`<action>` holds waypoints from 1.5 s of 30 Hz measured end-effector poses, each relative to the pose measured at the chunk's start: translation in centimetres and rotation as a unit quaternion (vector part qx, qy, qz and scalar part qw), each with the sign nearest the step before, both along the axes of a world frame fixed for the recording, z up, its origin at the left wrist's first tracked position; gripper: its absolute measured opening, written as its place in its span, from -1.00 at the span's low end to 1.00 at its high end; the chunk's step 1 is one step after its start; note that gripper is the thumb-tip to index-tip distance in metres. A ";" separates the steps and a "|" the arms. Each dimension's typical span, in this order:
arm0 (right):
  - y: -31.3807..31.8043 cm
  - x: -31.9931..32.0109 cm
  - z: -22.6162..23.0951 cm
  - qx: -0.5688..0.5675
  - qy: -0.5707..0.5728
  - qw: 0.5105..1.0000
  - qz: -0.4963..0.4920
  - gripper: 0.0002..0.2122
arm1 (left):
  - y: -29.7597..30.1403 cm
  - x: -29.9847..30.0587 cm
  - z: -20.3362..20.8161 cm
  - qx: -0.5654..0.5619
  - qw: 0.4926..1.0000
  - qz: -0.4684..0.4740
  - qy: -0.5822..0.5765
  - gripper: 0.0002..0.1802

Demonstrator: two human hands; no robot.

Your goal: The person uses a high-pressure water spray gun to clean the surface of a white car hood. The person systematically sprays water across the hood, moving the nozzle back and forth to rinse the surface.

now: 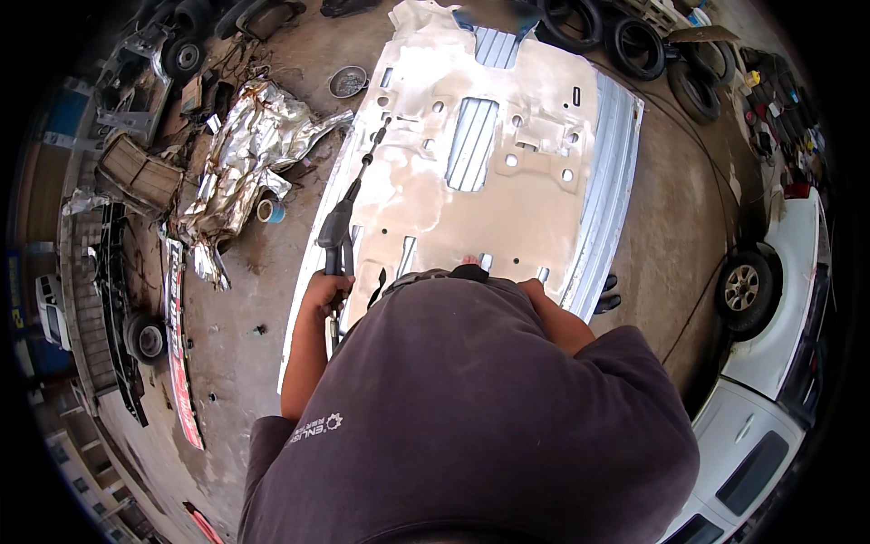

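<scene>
My left hand (326, 292) is wrapped round the grip of a black spray gun (337, 222). Its long thin lance (368, 156) points away from me, over the left side of a beige moulded car floor carpet (435, 218). The carpet has several cut-out holes and looks wet, with whitish patches. Under it lies a pale ribbed metal panel (618, 154), showing through the openings and along the right side. My right forearm (557, 317) bends in front of my body. My shirt hides most or all of that hand, so its fingers cannot be read.
Crumpled silver foil sheeting (258, 136), a small tub (270, 211) and a round bowl (348, 82) lie to the left. Old tyres (637, 47) line the far right. A white vehicle (761, 363) stands at right. A dark glove-like shape (609, 296) shows beside the panel. A hose or cable crosses the right-hand floor.
</scene>
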State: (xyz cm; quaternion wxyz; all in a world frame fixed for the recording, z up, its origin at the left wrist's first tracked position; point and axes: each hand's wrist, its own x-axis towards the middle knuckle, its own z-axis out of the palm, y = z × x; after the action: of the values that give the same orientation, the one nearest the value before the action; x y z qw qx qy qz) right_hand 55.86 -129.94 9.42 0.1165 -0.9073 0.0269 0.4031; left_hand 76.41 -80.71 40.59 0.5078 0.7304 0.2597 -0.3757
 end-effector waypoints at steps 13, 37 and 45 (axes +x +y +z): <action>-2.1 1.9 -5.0 -0.013 -0.090 0.995 -0.047 -0.75 | 2.0 -0.9 -2.5 -0.038 0.995 0.090 0.013 -0.87; -1.6 2.4 -6.8 0.056 -0.066 0.985 -0.148 -0.71 | 2.6 -6.9 -2.4 0.047 0.997 0.041 0.040 -0.79; -1.1 1.8 -2.2 -0.003 -0.092 0.995 0.034 -0.74 | 4.0 -7.8 -2.9 0.044 0.996 0.063 0.033 -0.84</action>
State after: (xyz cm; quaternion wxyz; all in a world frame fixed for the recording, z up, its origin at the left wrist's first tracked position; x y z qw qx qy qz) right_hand 57.64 -131.07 7.22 0.1017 -0.9413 -0.0137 0.3216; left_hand 68.63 -76.71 37.66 0.4889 0.7213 0.3384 -0.3552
